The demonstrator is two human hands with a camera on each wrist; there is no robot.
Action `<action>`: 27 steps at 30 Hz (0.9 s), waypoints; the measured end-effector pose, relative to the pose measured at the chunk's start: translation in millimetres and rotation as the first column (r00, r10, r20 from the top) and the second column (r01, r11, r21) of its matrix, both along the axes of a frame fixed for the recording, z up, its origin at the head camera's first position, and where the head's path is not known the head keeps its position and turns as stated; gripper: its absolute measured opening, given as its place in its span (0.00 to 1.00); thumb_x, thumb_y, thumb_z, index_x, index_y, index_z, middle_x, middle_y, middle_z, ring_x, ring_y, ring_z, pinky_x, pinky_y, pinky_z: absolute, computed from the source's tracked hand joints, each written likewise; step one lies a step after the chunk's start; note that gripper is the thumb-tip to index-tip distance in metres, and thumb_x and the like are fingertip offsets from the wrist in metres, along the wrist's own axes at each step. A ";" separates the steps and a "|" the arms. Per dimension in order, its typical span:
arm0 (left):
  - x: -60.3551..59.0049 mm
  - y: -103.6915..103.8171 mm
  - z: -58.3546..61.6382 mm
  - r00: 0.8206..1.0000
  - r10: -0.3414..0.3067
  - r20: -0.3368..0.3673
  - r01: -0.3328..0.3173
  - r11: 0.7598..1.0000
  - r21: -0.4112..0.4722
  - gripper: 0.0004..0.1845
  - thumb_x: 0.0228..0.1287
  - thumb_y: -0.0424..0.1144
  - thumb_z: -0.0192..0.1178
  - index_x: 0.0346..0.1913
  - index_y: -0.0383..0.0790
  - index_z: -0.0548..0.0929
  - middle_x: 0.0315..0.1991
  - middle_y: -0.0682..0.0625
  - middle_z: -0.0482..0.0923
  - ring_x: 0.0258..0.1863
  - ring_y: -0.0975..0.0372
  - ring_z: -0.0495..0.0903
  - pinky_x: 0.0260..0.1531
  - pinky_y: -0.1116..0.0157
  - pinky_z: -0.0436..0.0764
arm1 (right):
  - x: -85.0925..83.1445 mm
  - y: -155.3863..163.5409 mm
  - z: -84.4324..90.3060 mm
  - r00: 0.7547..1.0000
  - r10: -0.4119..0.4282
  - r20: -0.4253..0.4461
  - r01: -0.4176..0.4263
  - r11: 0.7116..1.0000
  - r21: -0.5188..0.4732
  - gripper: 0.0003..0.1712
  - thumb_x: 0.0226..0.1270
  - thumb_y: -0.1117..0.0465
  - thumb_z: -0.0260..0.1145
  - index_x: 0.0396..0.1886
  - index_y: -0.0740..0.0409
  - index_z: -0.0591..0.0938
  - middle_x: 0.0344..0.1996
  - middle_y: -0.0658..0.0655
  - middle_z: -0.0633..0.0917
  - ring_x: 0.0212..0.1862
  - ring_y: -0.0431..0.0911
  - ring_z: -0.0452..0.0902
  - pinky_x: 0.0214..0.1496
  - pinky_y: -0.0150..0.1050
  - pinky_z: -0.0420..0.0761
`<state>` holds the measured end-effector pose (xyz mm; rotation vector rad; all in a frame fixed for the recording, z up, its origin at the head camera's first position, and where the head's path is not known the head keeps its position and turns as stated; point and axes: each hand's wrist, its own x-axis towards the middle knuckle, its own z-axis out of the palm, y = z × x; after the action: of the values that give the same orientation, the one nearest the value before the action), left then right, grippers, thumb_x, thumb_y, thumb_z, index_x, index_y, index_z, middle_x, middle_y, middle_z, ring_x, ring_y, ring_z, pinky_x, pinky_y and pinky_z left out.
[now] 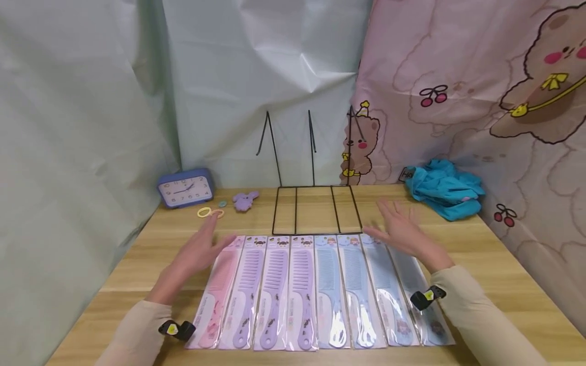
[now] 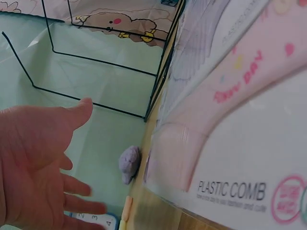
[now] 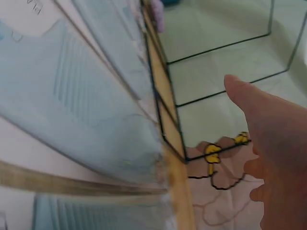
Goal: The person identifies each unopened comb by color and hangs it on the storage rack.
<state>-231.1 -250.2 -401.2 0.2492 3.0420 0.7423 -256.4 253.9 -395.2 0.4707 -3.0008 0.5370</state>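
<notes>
Several packaged plastic combs lie side by side on the wooden table: a pink comb [image 1: 221, 284] at the left, purple combs [image 1: 276, 290] in the middle and blue combs [image 1: 330, 290] at the right. My left hand [image 1: 197, 252] hovers over the pink comb's upper left side, fingers spread, holding nothing. Above the rightmost blue packs is my right hand [image 1: 403, 231], also extended and without anything in it. In the left wrist view, the left hand [image 2: 38, 158] has its thumb apart from the fingers. The right wrist view shows the right hand [image 3: 278, 143] beside the combs.
Behind the combs stands a black wire rack [image 1: 316, 234] with upright prongs. A blue clock [image 1: 185, 188], yellow scissors-like handles [image 1: 204, 212] and a purple animal-shaped item [image 1: 244, 201] sit at the back left. Crumpled turquoise cloth [image 1: 444, 189] lies at the back right.
</notes>
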 end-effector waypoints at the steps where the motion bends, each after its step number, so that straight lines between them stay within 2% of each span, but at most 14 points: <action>1: 0.7 -1.2 -0.5 1.000 0.013 0.013 -0.013 1.000 0.007 0.54 0.70 0.71 0.45 0.80 0.38 0.37 0.77 0.29 0.43 0.74 0.34 0.48 0.69 0.36 0.53 | -3.6 -3.9 -1.9 1.000 0.012 0.007 -0.012 1.000 -0.004 0.58 0.68 0.30 0.58 0.81 0.62 0.47 0.78 0.68 0.50 0.77 0.70 0.35 0.68 0.73 0.25; 5: 3.4 -4.9 -1.7 0.996 0.047 0.071 -0.048 0.999 0.013 0.55 0.68 0.71 0.48 0.80 0.37 0.39 0.69 0.24 0.62 0.65 0.31 0.65 0.60 0.35 0.67 | -14.6 -18.3 -10.5 0.997 0.067 0.041 -0.067 0.998 -0.015 0.58 0.68 0.31 0.59 0.80 0.63 0.48 0.77 0.69 0.53 0.77 0.69 0.37 0.69 0.73 0.30; 7: 4.1 -5.6 -2.1 0.994 0.041 0.100 -0.042 0.999 0.011 0.55 0.68 0.69 0.52 0.80 0.34 0.40 0.65 0.23 0.66 0.63 0.31 0.67 0.59 0.35 0.69 | -18.4 -24.3 -13.3 0.994 0.090 0.063 -0.090 0.996 -0.007 0.58 0.68 0.31 0.58 0.80 0.63 0.48 0.78 0.68 0.52 0.77 0.68 0.39 0.71 0.72 0.33; 10: 3.6 -5.5 -2.1 0.990 0.022 0.138 -0.024 1.000 0.015 0.56 0.67 0.65 0.57 0.79 0.30 0.41 0.66 0.22 0.65 0.65 0.31 0.65 0.62 0.36 0.66 | -24.5 -30.9 -15.3 0.990 0.120 0.079 -0.120 0.993 -0.001 0.55 0.71 0.33 0.58 0.80 0.65 0.49 0.77 0.69 0.53 0.77 0.68 0.41 0.71 0.72 0.36; 14: 1.8 -4.3 -1.2 0.988 -0.010 0.155 0.006 1.000 0.027 0.59 0.64 0.62 0.63 0.78 0.28 0.42 0.67 0.21 0.62 0.66 0.30 0.62 0.64 0.36 0.62 | -31.8 -35.7 -16.3 0.986 0.130 0.109 -0.133 0.991 0.028 0.53 0.73 0.36 0.57 0.79 0.66 0.50 0.77 0.69 0.53 0.77 0.67 0.44 0.72 0.71 0.38; 18: 1.0 -3.9 -2.9 0.985 -0.022 0.173 0.013 0.999 0.050 0.59 0.61 0.61 0.66 0.78 0.27 0.45 0.67 0.21 0.62 0.66 0.31 0.63 0.64 0.36 0.63 | -36.9 -38.3 -18.5 0.982 0.132 0.132 -0.141 0.988 0.057 0.51 0.74 0.38 0.57 0.79 0.69 0.51 0.76 0.71 0.54 0.76 0.66 0.47 0.72 0.71 0.40; 22: 0.3 -5.2 -4.8 0.984 -0.030 0.174 0.020 0.998 0.059 0.59 0.60 0.60 0.69 0.78 0.27 0.47 0.67 0.21 0.62 0.66 0.31 0.63 0.64 0.36 0.64 | -42.4 -38.9 -20.4 0.977 0.139 0.161 -0.151 0.987 0.060 0.50 0.76 0.39 0.56 0.77 0.73 0.51 0.76 0.73 0.54 0.76 0.65 0.48 0.74 0.66 0.43; 27: -0.1 -7.1 -5.6 0.982 -0.041 0.184 0.029 0.998 0.064 0.58 0.59 0.59 0.69 0.77 0.27 0.50 0.64 0.22 0.66 0.63 0.33 0.69 0.60 0.38 0.70 | -46.8 -36.4 -20.9 0.964 0.118 0.237 -0.129 0.991 0.031 0.50 0.76 0.39 0.55 0.78 0.72 0.49 0.76 0.72 0.53 0.77 0.63 0.48 0.77 0.59 0.43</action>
<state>-231.2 -257.3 -406.8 0.2200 2.8365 0.8077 -303.1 217.5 -416.1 0.6445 -3.2312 0.5699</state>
